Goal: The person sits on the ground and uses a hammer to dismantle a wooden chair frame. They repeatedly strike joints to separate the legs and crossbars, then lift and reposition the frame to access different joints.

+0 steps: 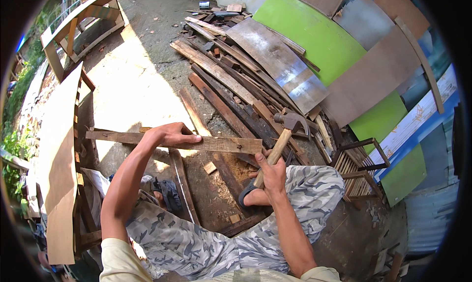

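A long, narrow wooden board (221, 144) lies crosswise in front of me, above my lap. My left hand (173, 134) is closed over its middle, with the thumb along the near face. My right hand (271, 174) grips a claw hammer (279, 145) by its wooden handle, head up and claw pointing right. The right thumb is at or close to the board's right end; I cannot tell if it touches. A small dark mark, a nail or a knot, shows near that end.
Below the board, more wood strips (183, 186) and a small block (210, 167) lie on the ground by my feet. A lumber pile (231, 80) spreads ahead. Panels (314, 31) lean at right beside a slatted wooden frame (361, 159). A long panel (61, 179) stands at left.
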Tool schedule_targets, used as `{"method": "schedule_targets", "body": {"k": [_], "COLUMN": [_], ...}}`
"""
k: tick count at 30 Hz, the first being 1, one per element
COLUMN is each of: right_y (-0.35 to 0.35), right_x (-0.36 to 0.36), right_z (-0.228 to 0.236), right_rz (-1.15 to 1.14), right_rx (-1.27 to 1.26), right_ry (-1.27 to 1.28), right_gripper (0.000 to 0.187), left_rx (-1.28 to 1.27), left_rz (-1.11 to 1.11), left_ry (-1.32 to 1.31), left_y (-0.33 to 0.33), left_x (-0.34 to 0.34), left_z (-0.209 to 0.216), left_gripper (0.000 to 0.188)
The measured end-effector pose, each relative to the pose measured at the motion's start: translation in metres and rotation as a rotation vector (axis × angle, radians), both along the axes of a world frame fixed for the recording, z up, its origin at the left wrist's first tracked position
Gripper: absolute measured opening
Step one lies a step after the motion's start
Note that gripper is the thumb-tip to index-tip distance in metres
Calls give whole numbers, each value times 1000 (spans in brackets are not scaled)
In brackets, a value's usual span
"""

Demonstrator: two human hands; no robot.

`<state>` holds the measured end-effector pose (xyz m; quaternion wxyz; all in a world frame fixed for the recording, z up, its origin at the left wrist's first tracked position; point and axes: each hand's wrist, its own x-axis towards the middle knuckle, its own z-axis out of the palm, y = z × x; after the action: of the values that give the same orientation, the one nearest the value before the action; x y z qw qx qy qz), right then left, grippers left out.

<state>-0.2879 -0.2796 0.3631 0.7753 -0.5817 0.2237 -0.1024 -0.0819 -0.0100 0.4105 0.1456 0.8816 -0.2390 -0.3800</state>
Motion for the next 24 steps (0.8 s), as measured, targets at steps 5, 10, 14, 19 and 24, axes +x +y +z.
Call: {"method": "schedule_targets", "body": {"k": [5,10,14,19,24], "right_y": [-9,-7,-6,3,-5], "right_x": [53,101,120,123,126], "right_z": [56,96,113,111,103], "right_rz": [112,172,226,186,177], "right_rx": [-167,-393,-501,-426,-415], "right_ry": [38,88,115,162,175], "right_gripper": [56,61,58,58,58], "left_rx": [-115,-296,-296,-337,-337], "left_rz": [70,173,86,165,118], "left_ry": [-338,-776,-941,-838,-904], "left_y": [20,42,51,49,45], "left_x": [21,33,42,50,54], "left_z": [-2,2,-1,-2,-19], "left_gripper": [89,82,88,82,93]}}
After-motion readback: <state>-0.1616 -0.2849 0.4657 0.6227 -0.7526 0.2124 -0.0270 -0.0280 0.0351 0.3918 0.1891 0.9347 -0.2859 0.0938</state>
